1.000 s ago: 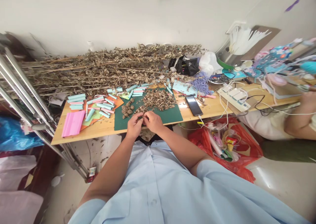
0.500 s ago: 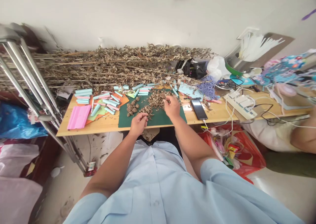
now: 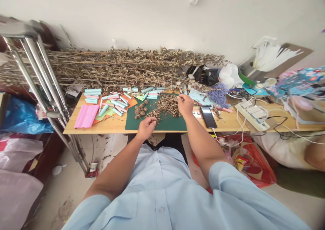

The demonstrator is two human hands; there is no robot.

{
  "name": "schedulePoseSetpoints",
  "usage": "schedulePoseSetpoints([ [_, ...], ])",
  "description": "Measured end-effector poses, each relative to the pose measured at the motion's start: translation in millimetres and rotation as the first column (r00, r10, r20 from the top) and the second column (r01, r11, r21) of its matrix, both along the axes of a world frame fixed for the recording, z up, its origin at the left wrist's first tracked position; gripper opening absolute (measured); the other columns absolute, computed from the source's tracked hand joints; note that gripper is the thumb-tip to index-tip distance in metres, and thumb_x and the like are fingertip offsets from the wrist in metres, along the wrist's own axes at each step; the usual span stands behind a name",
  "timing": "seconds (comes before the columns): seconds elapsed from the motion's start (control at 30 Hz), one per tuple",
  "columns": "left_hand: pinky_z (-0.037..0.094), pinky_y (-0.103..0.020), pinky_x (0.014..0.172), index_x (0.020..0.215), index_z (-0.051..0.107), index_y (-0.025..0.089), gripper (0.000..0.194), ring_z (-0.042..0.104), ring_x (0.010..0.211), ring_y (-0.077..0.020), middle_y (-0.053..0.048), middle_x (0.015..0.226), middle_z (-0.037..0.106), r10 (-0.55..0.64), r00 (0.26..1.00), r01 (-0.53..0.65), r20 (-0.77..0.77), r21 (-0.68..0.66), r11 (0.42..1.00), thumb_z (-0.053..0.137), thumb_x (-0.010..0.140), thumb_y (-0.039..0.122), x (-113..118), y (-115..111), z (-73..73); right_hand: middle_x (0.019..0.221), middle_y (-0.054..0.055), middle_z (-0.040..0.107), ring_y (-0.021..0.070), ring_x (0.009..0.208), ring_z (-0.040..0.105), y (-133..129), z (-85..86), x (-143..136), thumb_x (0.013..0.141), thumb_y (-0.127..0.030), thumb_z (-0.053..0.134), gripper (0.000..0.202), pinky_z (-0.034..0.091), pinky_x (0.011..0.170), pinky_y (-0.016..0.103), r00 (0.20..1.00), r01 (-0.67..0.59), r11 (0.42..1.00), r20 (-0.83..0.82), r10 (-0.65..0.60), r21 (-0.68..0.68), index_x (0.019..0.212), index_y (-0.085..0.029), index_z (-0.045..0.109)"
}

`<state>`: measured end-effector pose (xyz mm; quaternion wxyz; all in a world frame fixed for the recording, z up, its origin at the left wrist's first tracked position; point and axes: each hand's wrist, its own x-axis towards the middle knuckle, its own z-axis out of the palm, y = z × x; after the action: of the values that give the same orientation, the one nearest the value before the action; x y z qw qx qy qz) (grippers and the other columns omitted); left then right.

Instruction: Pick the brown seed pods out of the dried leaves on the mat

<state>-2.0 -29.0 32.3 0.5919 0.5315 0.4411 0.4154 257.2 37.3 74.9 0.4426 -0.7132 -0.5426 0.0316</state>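
A green cutting mat (image 3: 137,123) lies at the front of the wooden table. On it are a large heap of crumbled dried leaves (image 3: 169,105), a smaller leaf pile (image 3: 154,114) and several brown balls of dried plant (image 3: 141,110). My left hand (image 3: 146,128) is closed in a pinch at the near edge of the smaller pile. Just right of the large heap, my right hand (image 3: 186,105) also pinches, fingertips toward the back of the mat. Whatever either hand grips is too small to make out.
Bundles of long dried stalks (image 3: 114,67) line the wall. Blue and pink paper rolls (image 3: 118,105) and folded pink paper (image 3: 86,116) lie left of the mat. To the right are a phone (image 3: 208,117), purple yarn (image 3: 218,95) and a power strip (image 3: 252,115). Metal crutches (image 3: 48,84) lean at left.
The whole view has shifted, so the table sits further right. My right hand has moved right and away from me, off the leaf heap. My left hand stays by the smaller pile.
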Motion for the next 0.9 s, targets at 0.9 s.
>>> schedulePoseSetpoints([
  [0.9,0.042,-0.020,0.052,0.114,0.061,0.015,0.035,0.063,0.055,-0.0087,-0.002,0.085,0.070,0.002,0.993,-0.006,0.119,0.031,0.999,0.067,0.088,0.038,3,1,3.2,0.056,-0.005,0.061,0.0095,0.047,0.050,-83,-38.2,-96,0.077,-0.043,0.077,0.030,0.040,0.047,0.024,0.616,-0.458,0.887,-0.695,0.371,0.067,0.098,-0.022,0.076],
])
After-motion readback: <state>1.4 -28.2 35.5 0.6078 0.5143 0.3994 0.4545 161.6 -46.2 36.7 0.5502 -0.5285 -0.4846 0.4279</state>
